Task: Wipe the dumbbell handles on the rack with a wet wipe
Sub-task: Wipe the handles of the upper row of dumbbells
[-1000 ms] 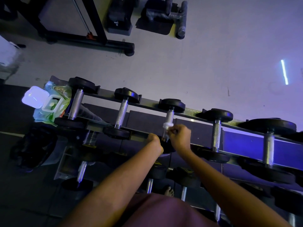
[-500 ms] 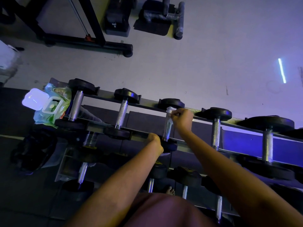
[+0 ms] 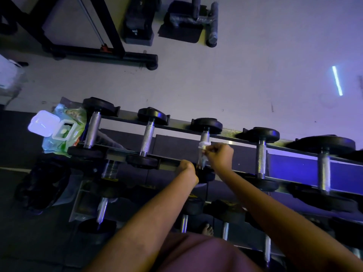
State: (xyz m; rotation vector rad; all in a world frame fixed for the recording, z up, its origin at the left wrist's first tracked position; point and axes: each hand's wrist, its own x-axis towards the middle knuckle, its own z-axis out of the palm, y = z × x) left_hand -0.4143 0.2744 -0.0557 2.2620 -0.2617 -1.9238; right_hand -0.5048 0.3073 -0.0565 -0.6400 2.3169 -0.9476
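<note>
On the top tier of the rack [image 3: 231, 133], seen from the head camera, the third dumbbell handle [image 3: 204, 135] runs straight away from the person, near weight to far weight. The right hand [image 3: 220, 156] is nearer its middle and pinches the wet wipe [image 3: 203, 145] against it, so the stroke likely follows that axis. The left hand [image 3: 187, 168] sits at the rack's front edge, its fingers hidden, so I cannot tell its grip.

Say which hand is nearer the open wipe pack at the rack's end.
Left. The left hand sits at the near end of the third dumbbell, toward the wipe pack; the right hand, pinching the wet wipe on that handle, is farther along.
</note>
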